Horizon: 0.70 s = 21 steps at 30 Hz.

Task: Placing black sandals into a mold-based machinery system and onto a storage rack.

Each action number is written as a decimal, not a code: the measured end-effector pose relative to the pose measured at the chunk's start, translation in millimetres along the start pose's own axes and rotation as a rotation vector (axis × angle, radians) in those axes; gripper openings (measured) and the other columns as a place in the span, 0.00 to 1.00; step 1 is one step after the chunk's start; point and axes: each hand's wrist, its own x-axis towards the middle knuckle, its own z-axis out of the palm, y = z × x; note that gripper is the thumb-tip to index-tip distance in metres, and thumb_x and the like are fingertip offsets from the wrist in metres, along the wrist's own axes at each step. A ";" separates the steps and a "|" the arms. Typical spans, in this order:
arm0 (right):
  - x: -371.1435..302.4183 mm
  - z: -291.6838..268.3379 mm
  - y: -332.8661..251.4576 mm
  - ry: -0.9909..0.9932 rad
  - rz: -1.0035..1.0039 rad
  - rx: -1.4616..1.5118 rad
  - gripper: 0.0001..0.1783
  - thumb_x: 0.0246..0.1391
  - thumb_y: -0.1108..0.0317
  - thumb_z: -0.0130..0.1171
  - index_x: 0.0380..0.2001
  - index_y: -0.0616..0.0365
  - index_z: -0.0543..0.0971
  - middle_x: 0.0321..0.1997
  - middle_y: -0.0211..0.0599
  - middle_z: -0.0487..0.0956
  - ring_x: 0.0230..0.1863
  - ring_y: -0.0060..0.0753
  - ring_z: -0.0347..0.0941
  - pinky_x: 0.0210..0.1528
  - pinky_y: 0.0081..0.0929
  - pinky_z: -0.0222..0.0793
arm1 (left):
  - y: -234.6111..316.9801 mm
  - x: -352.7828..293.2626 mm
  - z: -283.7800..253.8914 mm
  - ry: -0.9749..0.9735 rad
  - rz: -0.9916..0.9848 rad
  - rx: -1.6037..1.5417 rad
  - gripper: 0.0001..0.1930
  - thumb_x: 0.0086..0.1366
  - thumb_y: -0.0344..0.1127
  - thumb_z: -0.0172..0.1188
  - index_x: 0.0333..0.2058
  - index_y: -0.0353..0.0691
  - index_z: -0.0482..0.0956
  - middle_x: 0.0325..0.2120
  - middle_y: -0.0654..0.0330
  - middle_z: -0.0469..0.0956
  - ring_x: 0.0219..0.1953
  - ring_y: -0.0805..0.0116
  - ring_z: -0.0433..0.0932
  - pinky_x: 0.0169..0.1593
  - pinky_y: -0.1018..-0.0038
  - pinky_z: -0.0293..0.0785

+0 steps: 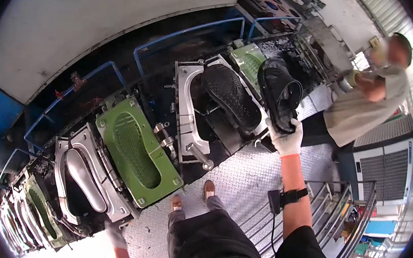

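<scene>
My right hand (287, 139), in a white glove with an orange cuff edge, is closed on the near end of a black clog (280, 94). The clog is raised at the right of the opened mould, its opening toward me. Inside that silver mould frame (185, 102) lies a black sole-shaped piece (232, 96) with a textured face. Low on the left, my left hand (116, 237), also gloved, is smeared by motion near the corner of a silver mould with a metal foot form (85, 179). Its fingers cannot be made out.
A green mould half (135, 149) with a sole-shaped hollow stands between the silver moulds. Blue rails (191, 33) run behind the row. A co-worker (368, 97) stands at the right. A metal rack (328, 210) is beside my right arm, above a tread-plate floor (236, 181).
</scene>
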 end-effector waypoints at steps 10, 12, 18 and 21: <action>80.9 -47.7 -50.2 0.145 -0.195 -0.939 0.25 0.57 0.71 0.52 0.59 0.57 0.67 0.58 0.43 0.71 0.58 0.48 0.69 0.59 0.48 0.67 | -59.9 -150.7 379.7 -0.745 0.420 0.733 0.14 0.70 0.35 0.48 0.47 0.31 0.76 0.42 0.50 0.79 0.46 0.63 0.77 0.52 0.71 0.70; 63.8 -54.7 -42.6 0.050 -0.735 -1.426 0.26 0.51 0.75 0.56 0.56 0.57 0.70 0.58 0.44 0.72 0.58 0.48 0.69 0.61 0.41 0.65 | -67.9 -123.4 469.1 -0.515 0.259 0.379 0.15 0.69 0.34 0.48 0.48 0.31 0.75 0.47 0.54 0.77 0.49 0.66 0.75 0.54 0.72 0.67; 42.4 26.4 16.8 -0.869 -0.735 -1.881 0.35 0.37 0.68 0.68 0.54 0.55 0.72 0.61 0.47 0.67 0.61 0.54 0.63 0.62 0.45 0.61 | -94.9 -12.4 574.8 -0.667 -0.059 -0.529 0.23 0.71 0.43 0.45 0.59 0.37 0.67 0.53 0.57 0.74 0.55 0.65 0.71 0.59 0.71 0.65; 73.1 18.7 32.1 -0.957 -0.693 -2.099 0.42 0.35 0.65 0.71 0.58 0.47 0.68 0.66 0.44 0.60 0.63 0.60 0.58 0.62 0.48 0.60 | -98.1 -27.2 592.6 -0.678 -0.164 -0.420 0.23 0.71 0.43 0.45 0.59 0.37 0.67 0.53 0.57 0.74 0.55 0.65 0.71 0.59 0.71 0.65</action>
